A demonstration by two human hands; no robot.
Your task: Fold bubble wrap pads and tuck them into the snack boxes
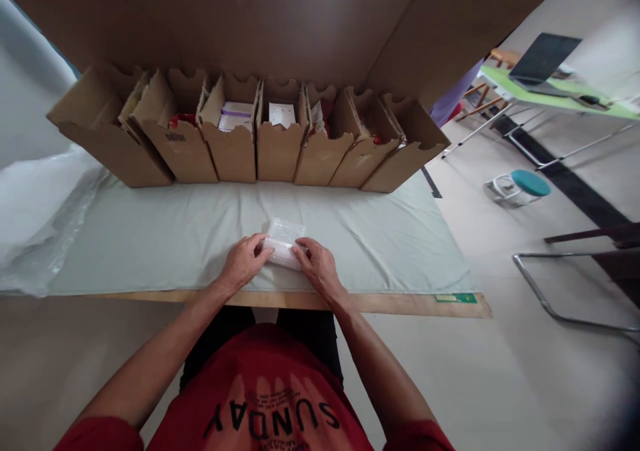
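Observation:
A small piece of bubble wrap (pixel 285 244) lies near the front edge of the cloth-covered table, its near part rolled or folded over and its far part flat. My left hand (pixel 245 259) pinches the left end of the roll between thumb and fingers. At the right end, my right hand (pixel 316 264) grips it in the same way. Whether anything is inside the wrap, I cannot tell.
Several cardboard file boxes (pixel 235 154) stand in a row behind, some holding small white boxes (pixel 281 114) and red items. Clear plastic sheeting (pixel 45 217) lies at left. On the right are a teal stool (pixel 530 183) and a laptop (pixel 545 64) on a green table.

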